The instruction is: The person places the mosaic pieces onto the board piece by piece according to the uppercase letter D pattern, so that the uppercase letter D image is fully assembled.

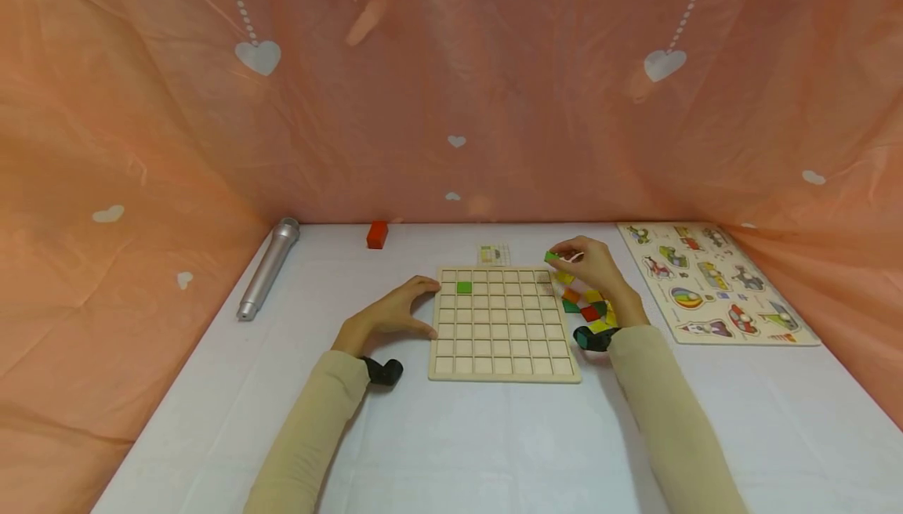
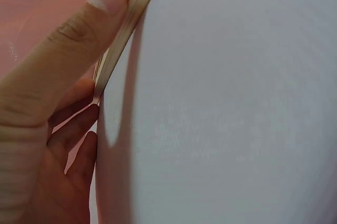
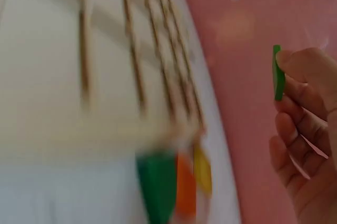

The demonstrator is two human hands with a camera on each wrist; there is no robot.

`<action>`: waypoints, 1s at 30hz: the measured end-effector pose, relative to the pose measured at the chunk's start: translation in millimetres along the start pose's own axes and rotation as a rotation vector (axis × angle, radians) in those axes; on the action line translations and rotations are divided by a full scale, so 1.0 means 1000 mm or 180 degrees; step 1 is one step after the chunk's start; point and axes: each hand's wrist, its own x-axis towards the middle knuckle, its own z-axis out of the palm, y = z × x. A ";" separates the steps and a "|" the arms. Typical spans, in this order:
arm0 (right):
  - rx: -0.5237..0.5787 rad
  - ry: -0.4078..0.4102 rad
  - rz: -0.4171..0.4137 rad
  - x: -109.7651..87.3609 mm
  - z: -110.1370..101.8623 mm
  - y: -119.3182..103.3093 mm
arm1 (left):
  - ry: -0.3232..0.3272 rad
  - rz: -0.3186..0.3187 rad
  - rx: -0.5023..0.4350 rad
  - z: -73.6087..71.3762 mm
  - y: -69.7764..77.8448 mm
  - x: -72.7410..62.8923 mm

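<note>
Head view: salmon backdrop (image 1: pixel 451 91), creased and sheet-like, printed with white hearts, behind a white tabletop (image 1: pixel 494 451). Grid board (image 1: pixel 498 316) lies flat near mid-table; clock positions taken from its centre. Pale, wood-like, square cells bounded by dark lines. Judgement: stiff, fairly light, best held by its side edges. Picture board (image 1: pixel 686 282) at 3 o'clock, well apart; pale, flat, coloured figures. Left hand (image 1: pixel 395 310) at 9 o'clock: fingers and thumb spread, touching the grid board's edge. Right hand (image 1: pixel 592 267) at 2 o'clock: pinches a green tile (image 1: pixel 553 257) between thumb and fingers. Silver microphone (image 1: pixel 269 271) between 9 and 10; cylindrical, sheen on body. Loose tiles (image 1: pixel 590 313) at 3, just beside the grid board; yellow, orange, red, green. Printed card (image 1: pixel 494 255) at 12. Red block (image 1: pixel 377 235) at 10. Second green tile (image 1: pixel 464 287) sits in a cell between 10 and 11. Held tile is at 1 o'clock, raised; right wrist view shows it thin, flat, straight-edged. Judgement: very light, rigid, not fragile, perhaps slightly slippery; pinch across its faces, near one edge.
</note>
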 end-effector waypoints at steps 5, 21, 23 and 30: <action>0.0235 -0.0152 -0.0092 0.013 0.025 -0.028 | -0.0007 -0.0049 -0.0023 0.000 -0.001 0.000; 0.0381 -0.0679 -0.0235 0.021 0.091 -0.045 | -0.0032 -0.0049 -0.0018 0.000 -0.002 0.002; 0.0366 -0.0694 -0.0203 0.020 0.093 -0.043 | -0.0037 -0.0044 -0.0026 0.000 -0.002 0.002; 0.0124 -0.0694 -0.0444 0.021 0.100 -0.043 | -0.0016 -0.0003 -0.0013 0.000 -0.003 0.002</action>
